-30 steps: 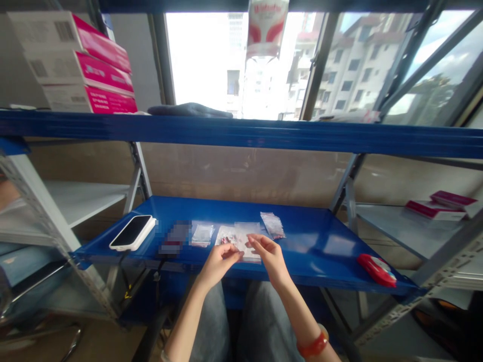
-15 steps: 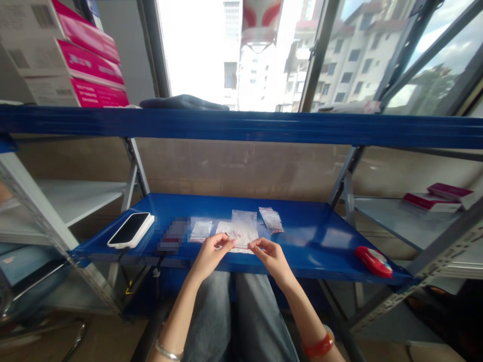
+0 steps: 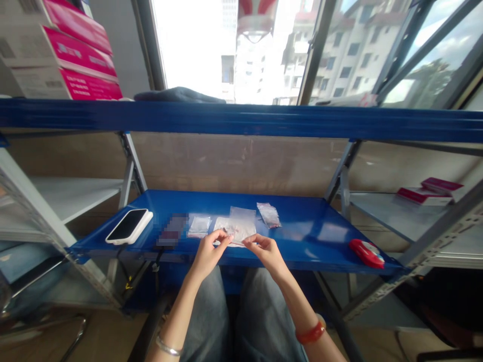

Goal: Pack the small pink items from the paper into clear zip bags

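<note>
Pinching from both sides, your left hand [image 3: 207,253] and right hand [image 3: 266,253] close thumb and fingertips on the near edge of a small clear plastic bag [image 3: 241,230], which lies mostly flat at the front middle of the blue metal shelf [image 3: 313,236]. Something small and reddish shows through the film, too tiny to make out.

Two more clear bags sit near it: one [image 3: 199,226] to its left and one [image 3: 268,214] further back on the right, its contents speckled. A patch left of those is blurred. A phone [image 3: 129,225], dark glass in a white case, lies at the shelf's left end; a red oval object [image 3: 366,253] lies at the right. Pink-and-white cartons [image 3: 75,65] stack on the upper shelf, cut off by the frame, their print unreadable.
</note>
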A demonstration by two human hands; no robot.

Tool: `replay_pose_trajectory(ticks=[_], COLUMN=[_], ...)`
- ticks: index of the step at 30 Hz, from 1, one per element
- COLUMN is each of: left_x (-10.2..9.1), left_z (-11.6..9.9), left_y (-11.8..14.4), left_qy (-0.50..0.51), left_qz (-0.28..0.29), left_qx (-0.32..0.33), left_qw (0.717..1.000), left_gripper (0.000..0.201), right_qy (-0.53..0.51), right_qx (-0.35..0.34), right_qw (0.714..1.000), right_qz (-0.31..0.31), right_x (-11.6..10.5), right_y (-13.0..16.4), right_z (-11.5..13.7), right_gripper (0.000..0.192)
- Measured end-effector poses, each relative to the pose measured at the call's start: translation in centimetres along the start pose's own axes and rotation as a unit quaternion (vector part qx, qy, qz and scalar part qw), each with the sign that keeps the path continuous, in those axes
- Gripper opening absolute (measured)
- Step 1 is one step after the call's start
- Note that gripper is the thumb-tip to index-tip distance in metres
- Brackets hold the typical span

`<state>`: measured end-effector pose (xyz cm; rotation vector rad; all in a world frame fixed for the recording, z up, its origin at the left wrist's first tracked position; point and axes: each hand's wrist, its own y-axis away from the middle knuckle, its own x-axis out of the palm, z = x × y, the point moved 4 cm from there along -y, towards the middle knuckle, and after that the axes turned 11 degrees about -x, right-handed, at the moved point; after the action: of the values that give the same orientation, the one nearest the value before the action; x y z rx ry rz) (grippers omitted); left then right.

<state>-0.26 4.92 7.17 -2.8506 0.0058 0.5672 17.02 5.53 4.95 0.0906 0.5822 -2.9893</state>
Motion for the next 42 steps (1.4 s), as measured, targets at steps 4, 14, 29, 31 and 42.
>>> replay_pose_trajectory(ticks=[4,14,29,31,42], left_x=[0.5,0.7,0.2,-0.2,-4.0], left_z=[0.4,0.9,1.7,1.8,3.8], left_y=[0.0,-0.1,-0.2,-0.3,-2.0], left_qy=[0.012,0.046,0.074,0.097,0.121], left_qz=[0.020,-0.008,-0.025,-0.029,-0.070], left_qx=[-0.012,-0.022,-0.049,-0.070,-0.130], left_qw=[1.000,0.999,0.996,0.992,0.982], left_gripper=[0.023,0.021,0.021,0.022,0.029], right_qy=[0.037,0.083,0.063,0.056,0.076], right_qx=[-0.021,-0.055,-0.058,-0.047,-0.064], right_qw=[0.999,0.995,0.996,0.997,0.993], right_qz=[0.004,0.006,0.006,0.014,0.059], right_x=[0.3,1.1,2.8,2.8,6.0], right_y=[0.0,-0.3,-0.8,-1.0,-4.1], right_z=[0.2,0.2,-0.3,-0.5,-0.6], right_gripper=[0.030,0.033,0.030,0.032,0.030])
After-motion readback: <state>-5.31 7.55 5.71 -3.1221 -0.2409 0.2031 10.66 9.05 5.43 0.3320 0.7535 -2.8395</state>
